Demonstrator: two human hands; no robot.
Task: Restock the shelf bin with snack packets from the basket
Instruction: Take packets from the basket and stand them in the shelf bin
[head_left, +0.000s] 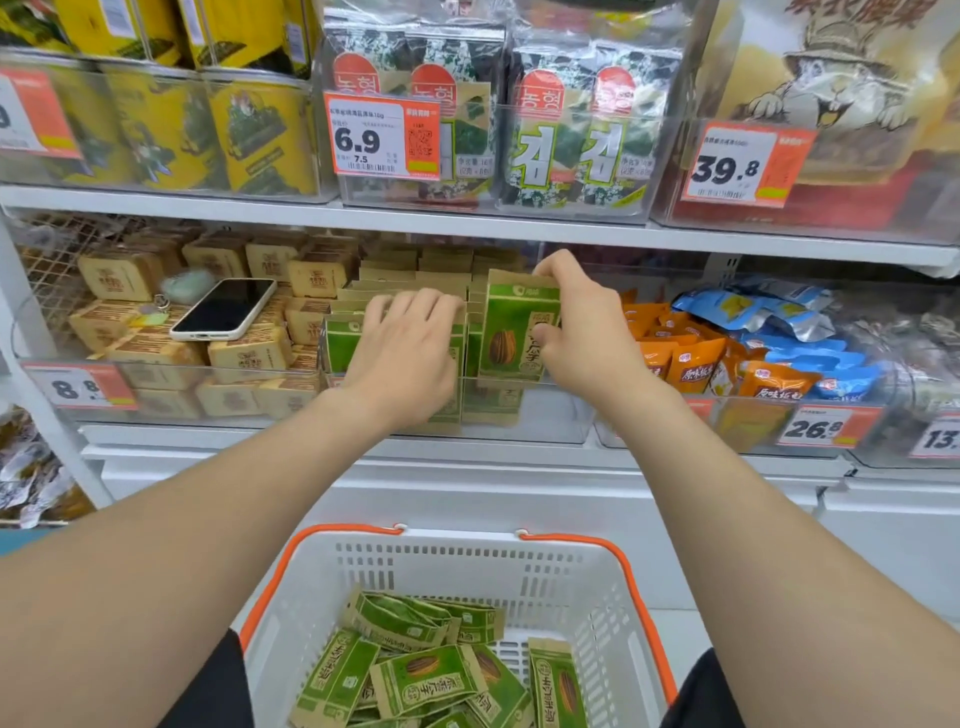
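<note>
A clear shelf bin (524, 410) on the middle shelf holds rows of green-and-tan snack packets standing upright. My right hand (582, 332) pinches one upright packet (514, 332) by its top corner and lower edge at the bin's front right. My left hand (405, 353) lies with fingers spread on the packets (340, 338) in the left row. Below, a white basket (467, 571) with orange handles holds several loose packets (421, 675) of the same kind.
A phone (223, 309) lies on tan boxes (249, 353) in the bin to the left. Orange and blue packets (727, 358) fill the bin to the right. Seaweed packs (519, 130) and price tags (384, 135) sit on the shelf above.
</note>
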